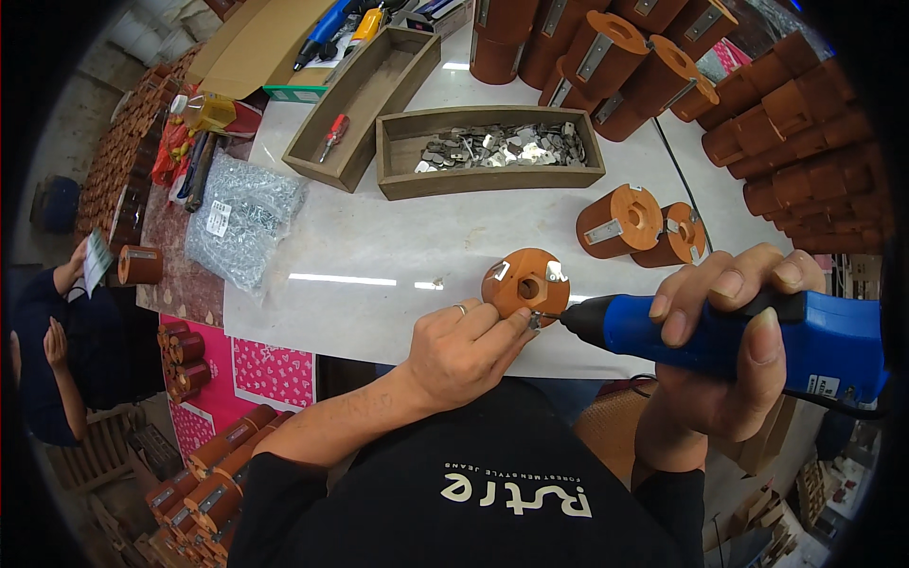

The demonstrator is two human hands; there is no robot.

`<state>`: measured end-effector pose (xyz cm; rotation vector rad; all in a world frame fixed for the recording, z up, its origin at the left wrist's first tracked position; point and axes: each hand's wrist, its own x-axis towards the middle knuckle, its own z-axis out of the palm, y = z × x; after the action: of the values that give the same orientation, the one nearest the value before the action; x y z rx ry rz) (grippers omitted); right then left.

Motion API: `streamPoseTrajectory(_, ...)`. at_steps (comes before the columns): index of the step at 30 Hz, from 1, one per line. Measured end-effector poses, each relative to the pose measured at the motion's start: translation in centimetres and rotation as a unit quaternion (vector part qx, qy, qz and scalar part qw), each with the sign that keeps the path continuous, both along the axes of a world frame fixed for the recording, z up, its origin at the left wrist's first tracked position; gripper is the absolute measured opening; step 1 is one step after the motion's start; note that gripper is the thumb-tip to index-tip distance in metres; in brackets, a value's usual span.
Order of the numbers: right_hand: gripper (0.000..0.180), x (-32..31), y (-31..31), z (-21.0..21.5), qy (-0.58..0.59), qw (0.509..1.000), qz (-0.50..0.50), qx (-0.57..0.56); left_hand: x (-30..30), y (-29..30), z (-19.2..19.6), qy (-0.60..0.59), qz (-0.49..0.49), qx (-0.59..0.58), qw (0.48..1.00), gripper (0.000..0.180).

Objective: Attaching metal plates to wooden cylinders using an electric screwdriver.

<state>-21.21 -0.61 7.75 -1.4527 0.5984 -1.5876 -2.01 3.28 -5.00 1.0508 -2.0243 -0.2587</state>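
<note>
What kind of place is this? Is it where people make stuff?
Probably a small workshop. The right hand holds a blue electric screwdriver to a brown wooden cylinder, many more cylinders are stacked around, and a wooden tray holds metal brackets.

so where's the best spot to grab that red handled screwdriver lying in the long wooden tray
Grip the red handle, coming straight down from above. The screwdriver lies flat on the floor of the long wooden tray, alone near its lower end, so the tray walls likely block a sideways reach. The handle is its thickest part; fingers should close across it.
</note>
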Motion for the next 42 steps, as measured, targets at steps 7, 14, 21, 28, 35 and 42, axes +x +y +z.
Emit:
streamPoseTrajectory(7,0.036,1.3,0.3,0.9,0.053,0.998,-0.017,0.025,0.0,0.1,-0.2,0.011,0.005,0.007,1.000,0.027)
streamPoseTrajectory(14,0.038,3.3,0.7,2.4,0.142,0.986,-0.051,0.075,0.0,0.1,-0.3,0.044,0.006,0.040,0.998,0.025)
streamPoseTrajectory(21,0.042,3.3,-0.6,2.3,0.245,0.969,0.005,0.016,0.1,0.0,-0.3,0.078,-0.018,0.071,0.994,0.015)
streamPoseTrajectory(28,0.041,3.9,-0.3,1.6,0.229,0.973,0.019,-0.001,0.2,0.2,-0.8,0.091,-0.021,0.076,0.993,0.014)
streamPoseTrajectory(35,0.039,4.2,-0.5,1.1,0.217,0.976,0.027,-0.009,0.3,0.1,-1.2,0.086,-0.022,0.085,0.992,0.017)
streamPoseTrajectory(42,0.038,3.6,-0.6,0.9,0.239,0.971,0.012,-0.009,0.5,0.0,-1.8,0.086,-0.033,0.099,0.991,0.036)
